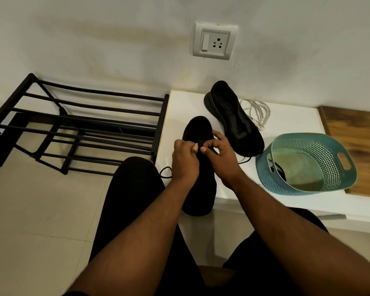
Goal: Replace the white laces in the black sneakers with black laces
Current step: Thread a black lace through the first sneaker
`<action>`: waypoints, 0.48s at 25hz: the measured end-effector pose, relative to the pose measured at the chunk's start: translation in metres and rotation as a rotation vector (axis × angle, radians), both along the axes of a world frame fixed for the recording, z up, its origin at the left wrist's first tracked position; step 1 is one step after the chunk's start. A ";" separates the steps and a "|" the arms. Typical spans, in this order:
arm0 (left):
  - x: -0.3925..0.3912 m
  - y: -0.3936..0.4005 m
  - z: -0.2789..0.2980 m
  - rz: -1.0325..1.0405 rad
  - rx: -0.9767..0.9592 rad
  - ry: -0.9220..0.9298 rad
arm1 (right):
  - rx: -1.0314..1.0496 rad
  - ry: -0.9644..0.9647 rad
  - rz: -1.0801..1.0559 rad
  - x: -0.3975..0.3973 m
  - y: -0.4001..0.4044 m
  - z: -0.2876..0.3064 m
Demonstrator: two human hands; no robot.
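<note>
Pinching at frame centre, the left hand (183, 160) and right hand (221, 155) each grip what appears to be a black lace (166, 172) over the near sneaker (198, 129), whose eyelets they hide. The second sneaker (233, 118) lies unlaced on the table (179, 107), beside the white laces (257, 112). A dark item inside the teal basket (308, 165) is indistinct.
</note>
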State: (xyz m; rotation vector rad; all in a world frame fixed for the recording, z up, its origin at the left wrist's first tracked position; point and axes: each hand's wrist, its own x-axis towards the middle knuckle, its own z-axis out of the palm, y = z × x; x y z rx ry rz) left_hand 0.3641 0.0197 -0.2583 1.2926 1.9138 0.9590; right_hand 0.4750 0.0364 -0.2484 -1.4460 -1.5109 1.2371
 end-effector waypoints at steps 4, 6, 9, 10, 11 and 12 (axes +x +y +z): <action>-0.001 0.006 -0.005 0.062 -0.127 -0.270 | 0.034 -0.061 0.061 0.004 0.002 -0.001; -0.003 0.008 -0.008 0.069 -0.158 -0.415 | 0.063 -0.075 0.056 0.007 0.002 -0.002; -0.003 0.006 -0.006 0.038 -0.162 -0.441 | 0.061 -0.088 0.027 0.014 0.004 0.004; -0.004 0.006 -0.006 0.035 -0.144 -0.421 | 0.063 -0.111 0.032 0.015 0.006 0.005; -0.004 0.007 -0.007 0.034 -0.127 -0.390 | 0.069 -0.140 0.039 0.017 0.007 0.006; -0.005 0.008 -0.008 0.029 -0.113 -0.349 | 0.080 -0.164 0.039 0.018 0.008 0.007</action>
